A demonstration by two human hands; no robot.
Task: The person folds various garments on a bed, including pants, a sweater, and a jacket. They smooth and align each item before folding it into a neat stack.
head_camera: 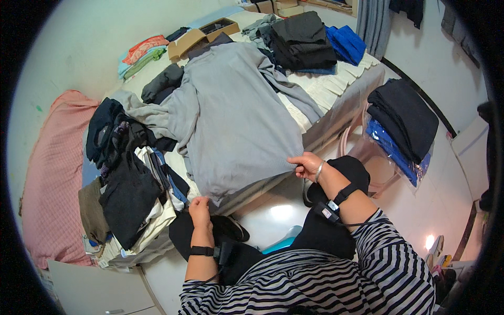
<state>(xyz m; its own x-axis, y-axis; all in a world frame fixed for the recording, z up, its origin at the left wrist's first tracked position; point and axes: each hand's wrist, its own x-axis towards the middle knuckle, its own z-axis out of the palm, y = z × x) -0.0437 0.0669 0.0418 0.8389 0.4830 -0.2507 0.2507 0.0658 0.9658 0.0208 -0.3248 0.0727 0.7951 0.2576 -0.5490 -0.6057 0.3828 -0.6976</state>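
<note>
A light grey long-sleeved sweater [240, 114] lies spread over the bed, its ribbed hem towards me. Its right hem corner is pinched between the thumb and fingers of my right hand [309, 165], pulled a little past the bed's edge. My left hand [200, 210] has its fingers closed at the left hem corner; the exact grip is partly hidden. One sleeve bunches at the left, and the other trails to the right over the bed's edge. Beneath the collar end some dark cloth [222, 39] shows.
Dark clothes [130, 193] are heaped left, beside a pink quilted cover [59, 177]. Folded black garments [303, 39], blue cloth [346, 43] and an opened cardboard box [187, 45] lie at the back. On the right, a pink chair [382, 173] bears folded black clothing [405, 118].
</note>
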